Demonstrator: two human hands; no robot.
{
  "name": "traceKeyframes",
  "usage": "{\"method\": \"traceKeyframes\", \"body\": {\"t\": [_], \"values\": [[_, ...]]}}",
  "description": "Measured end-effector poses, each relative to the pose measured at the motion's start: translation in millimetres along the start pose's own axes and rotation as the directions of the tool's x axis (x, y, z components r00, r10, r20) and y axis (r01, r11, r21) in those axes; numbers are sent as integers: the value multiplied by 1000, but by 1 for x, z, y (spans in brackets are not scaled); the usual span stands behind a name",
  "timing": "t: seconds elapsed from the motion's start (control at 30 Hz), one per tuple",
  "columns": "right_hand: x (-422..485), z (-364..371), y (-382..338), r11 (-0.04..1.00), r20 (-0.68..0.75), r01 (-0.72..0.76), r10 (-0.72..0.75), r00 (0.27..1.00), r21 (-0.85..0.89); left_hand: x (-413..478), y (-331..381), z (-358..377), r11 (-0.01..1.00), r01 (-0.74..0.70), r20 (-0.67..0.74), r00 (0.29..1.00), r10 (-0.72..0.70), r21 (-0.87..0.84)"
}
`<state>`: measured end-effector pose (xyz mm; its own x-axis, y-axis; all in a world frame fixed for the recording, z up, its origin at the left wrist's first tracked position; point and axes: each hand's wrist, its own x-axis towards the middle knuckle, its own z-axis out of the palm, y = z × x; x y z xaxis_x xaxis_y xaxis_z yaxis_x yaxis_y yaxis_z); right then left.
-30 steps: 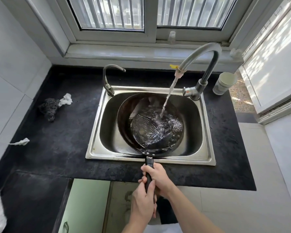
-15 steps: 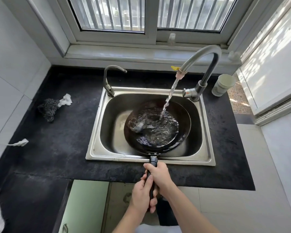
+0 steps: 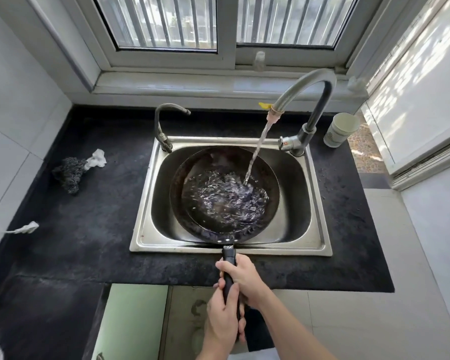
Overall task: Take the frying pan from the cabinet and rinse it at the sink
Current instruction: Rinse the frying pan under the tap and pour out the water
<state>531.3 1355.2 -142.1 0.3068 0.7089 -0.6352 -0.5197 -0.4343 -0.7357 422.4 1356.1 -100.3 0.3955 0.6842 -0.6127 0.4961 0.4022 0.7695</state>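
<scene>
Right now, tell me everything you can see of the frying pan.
The frying pan is round, dark, worn-looking metal with a black handle riveted on. It is open side up in the sink basin, handle out over the front rim. A stream of water from the faucet falls into it and pools, rippling. The right hand grips the handle ahead of the left hand.

The pan (image 3: 178,183) fills most of your sink (image 3: 320,203), leaving narrow gaps at the walls. A tall tap (image 3: 304,81) arches over the right rear; a small tap (image 3: 157,120) stands left rear. The counter (image 3: 102,216) between sink and scourer (image 3: 69,174) lies free.
</scene>
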Motion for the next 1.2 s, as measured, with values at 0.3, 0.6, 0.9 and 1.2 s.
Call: {"method": "traceKeyframes", "body": {"t": [0.3, 0.6, 0.9, 1.2], "values": [[2, 1, -2, 1000, -18, -22, 22, 1000, 20, 9, 0, -3, 995, 50, 8, 999, -50, 88], [0, -18, 1, 997, -109, -29, 37, 993, 72, 11, 6, 12, 997, 55, 85, 995, -59, 48], [-1, -9, -2, 998, -81, -22, 27, 996, 62, 2, 16, 5, 1000, 23, 71, 997, -23, -3], [-9, 23, -2, 990, 13, -28, 27, 1000, 141, -7, 5, -23, 991, -37, -32, 999, 41, 125]]}}
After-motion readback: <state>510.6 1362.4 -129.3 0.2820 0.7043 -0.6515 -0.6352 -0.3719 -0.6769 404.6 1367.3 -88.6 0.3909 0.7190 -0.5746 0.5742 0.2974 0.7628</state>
